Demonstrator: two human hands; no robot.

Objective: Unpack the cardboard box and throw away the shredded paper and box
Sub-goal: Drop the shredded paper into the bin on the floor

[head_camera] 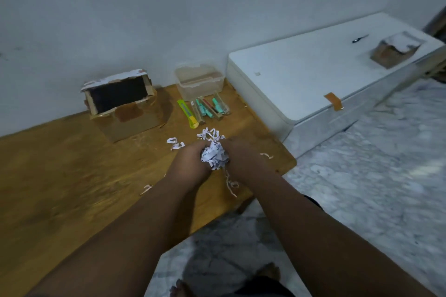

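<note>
A bunch of white shredded paper [213,154] is squeezed between my left hand [188,164] and my right hand [243,159] above the right end of the wooden table [60,176]. A few strands hang below my hands, and loose strips [175,143] lie on the table close by. The open cardboard box [123,106] stands at the back left of the table by the wall, with its dark inside facing me and its flaps torn. Several unpacked items [210,108], teal and red in clear cases, lie in a row beyond my hands.
A green and yellow utility knife [189,113] lies left of the cased items. A clear plastic container [199,81] stands behind them. To the right is a white low cabinet [325,75] with another cardboard box [395,50] on it. The floor is marble-patterned [374,188].
</note>
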